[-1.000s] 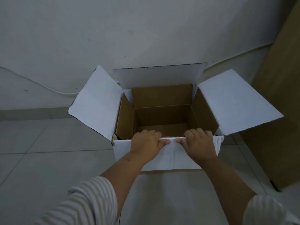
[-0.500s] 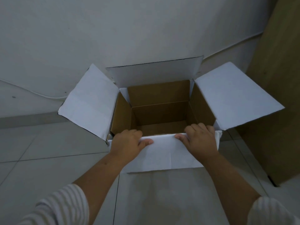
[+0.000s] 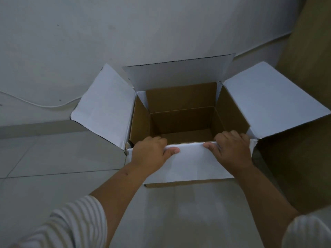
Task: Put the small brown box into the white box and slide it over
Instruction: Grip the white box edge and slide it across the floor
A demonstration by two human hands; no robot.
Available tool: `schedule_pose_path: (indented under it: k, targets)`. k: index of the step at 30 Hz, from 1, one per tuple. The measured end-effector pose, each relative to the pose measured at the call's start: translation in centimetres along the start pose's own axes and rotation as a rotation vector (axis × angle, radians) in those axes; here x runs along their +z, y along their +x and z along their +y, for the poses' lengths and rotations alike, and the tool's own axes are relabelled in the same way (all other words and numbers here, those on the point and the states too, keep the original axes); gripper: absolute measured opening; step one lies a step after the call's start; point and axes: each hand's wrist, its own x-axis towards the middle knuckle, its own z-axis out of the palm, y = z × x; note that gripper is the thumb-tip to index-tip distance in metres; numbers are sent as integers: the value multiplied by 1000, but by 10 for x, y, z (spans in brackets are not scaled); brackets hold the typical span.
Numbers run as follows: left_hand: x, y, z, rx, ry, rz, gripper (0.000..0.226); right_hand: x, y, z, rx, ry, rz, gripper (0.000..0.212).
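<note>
Landmark is the white box, sitting on the tiled floor against the wall, all four flaps open.

Left of the white box: bare tile, and a thin cable along the wall behind its left flap. Our striped sleeve comes in from the near left.

At the white box's near rim, left part: left hand hooked over the edge, fingers curled down inside, thumb flat on the outer near flap. So it is closed on the near wall, pinching cardboard.

Inside the white box: the small brown box, open-topped, nested snugly, looks empty. We judge placing is done and the slide is what is left.

Near rim, right part: right hand, same hold, fingers over the edge, thumb out on the flap.

Right of the white box: its right flap juts out near a brown panel that stands just beside it.

Handling, our guess: empty corrugated card, light, fairly stiff at walls and corners, floppy at flaps. Should slide easily on smooth tile. Hold the rim, as now, or low on the side walls; never the flaps, they just fold. A one-sided pull may twist the box, and the right flap could catch the panel.
</note>
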Motion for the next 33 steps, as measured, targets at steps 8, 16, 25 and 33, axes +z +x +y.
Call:
schedule_pose_path:
  k: [8, 16, 25, 33]
  targets:
    - [-2, 18, 25, -5, -24, -95, 51, 0, 6, 27, 2, -12, -44, 47]
    - [-10, 36, 46, -46, -53, -224, 48, -10, 25, 49, -1, 43, -133, 45]
    - [-2, 45, 43, 9, 11, -166, 50, -2, 22, 51, -15, -48, -11, 62]
    - [1, 69, 52, 11, 13, -153, 48, 7, 35, 70, 32, 9, -4, 52]
